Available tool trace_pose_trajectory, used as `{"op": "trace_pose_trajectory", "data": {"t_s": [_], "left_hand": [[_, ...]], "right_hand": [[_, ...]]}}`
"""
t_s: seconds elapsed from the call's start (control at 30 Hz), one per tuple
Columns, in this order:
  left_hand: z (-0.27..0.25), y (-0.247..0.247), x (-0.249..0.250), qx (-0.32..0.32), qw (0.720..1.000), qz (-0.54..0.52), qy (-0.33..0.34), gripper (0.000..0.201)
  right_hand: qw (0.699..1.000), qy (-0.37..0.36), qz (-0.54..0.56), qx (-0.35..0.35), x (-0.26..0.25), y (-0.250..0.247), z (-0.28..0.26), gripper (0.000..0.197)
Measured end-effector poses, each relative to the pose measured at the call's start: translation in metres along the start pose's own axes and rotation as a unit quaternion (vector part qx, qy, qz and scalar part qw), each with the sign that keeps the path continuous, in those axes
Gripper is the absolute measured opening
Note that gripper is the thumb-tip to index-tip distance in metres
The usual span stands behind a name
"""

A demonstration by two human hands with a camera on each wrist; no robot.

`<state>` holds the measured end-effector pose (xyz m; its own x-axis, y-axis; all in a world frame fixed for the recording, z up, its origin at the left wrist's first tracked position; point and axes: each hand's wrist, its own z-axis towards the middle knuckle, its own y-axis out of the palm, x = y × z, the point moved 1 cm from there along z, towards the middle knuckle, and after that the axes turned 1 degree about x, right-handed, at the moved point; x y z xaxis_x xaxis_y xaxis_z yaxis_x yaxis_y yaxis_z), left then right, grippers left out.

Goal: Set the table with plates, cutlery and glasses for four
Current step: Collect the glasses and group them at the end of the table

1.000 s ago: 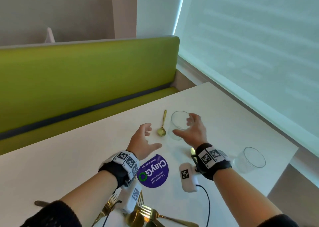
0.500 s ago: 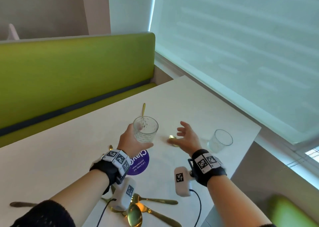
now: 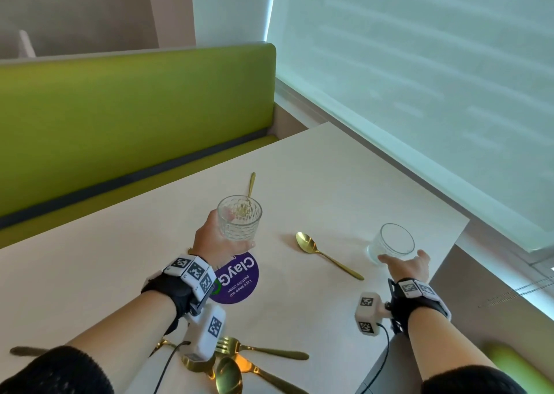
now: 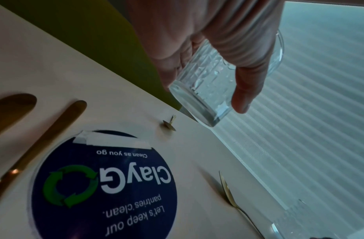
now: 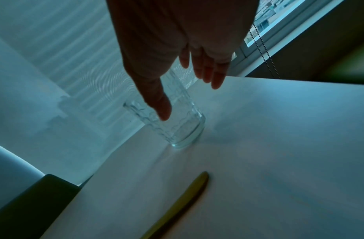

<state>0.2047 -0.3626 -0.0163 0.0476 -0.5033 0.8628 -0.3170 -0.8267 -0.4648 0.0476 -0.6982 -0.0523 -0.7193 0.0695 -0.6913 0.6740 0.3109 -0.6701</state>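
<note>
Left hand (image 3: 216,237) grips an empty glass (image 3: 239,221) aloft; right hand (image 3: 405,266), fingers spread, reaches the second empty glass (image 3: 393,243)

Left hand (image 4: 207,40) at 12 o'clock grips ribbed glass (image 4: 216,84), thumb and fingers curled round it, glass tilted, base clear of white table (image 4: 44,64). Round blue ClayGo sticker (image 4: 103,186) at 7 o'clock. Gold cutlery handle (image 4: 44,137) at 9 o'clock. Spoon (image 4: 234,198) at 5 o'clock, beside second glass rim (image 4: 277,231).

Round purple sticker (image 4: 103,182) on table (image 4: 44,64): "ClayGo", "Clean as you go", "Let's keep our pantries clean."
</note>
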Motion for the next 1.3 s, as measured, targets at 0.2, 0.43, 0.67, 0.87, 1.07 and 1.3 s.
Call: {"op": "trace_pose_trajectory", "data": {"t_s": [0.2,0.43,0.67,0.87,1.07,1.3], "left_hand": [[0.010,0.007,0.001,-0.005,1.000,-0.003,0.001,0.071],[0.016,0.008,-0.005,0.001,1.000,-0.014,0.000,0.072],[0.001,-0.011,-0.018,0.007,1.000,-0.017,-0.011,0.075],[-0.042,-0.045,-0.025,0.016,0.999,-0.040,0.000,0.078],[-0.116,-0.088,-0.053,0.032,0.998,-0.060,0.007,0.078],[-0.212,-0.144,-0.109,0.078,0.995,-0.065,0.003,0.086]], "right_hand": [[0.999,-0.010,0.018,-0.039,-0.004,0.018,0.021,0.098],[0.999,-0.030,0.027,0.008,-0.004,0.030,0.021,0.085],[0.997,-0.074,0.034,0.012,-0.017,0.031,-0.013,0.077],[0.985,-0.162,0.049,-0.036,-0.034,0.026,-0.087,0.072],[0.957,-0.256,0.064,-0.120,-0.032,0.019,-0.205,0.073],[0.920,-0.315,0.028,-0.232,0.004,0.022,-0.355,0.070]]}}
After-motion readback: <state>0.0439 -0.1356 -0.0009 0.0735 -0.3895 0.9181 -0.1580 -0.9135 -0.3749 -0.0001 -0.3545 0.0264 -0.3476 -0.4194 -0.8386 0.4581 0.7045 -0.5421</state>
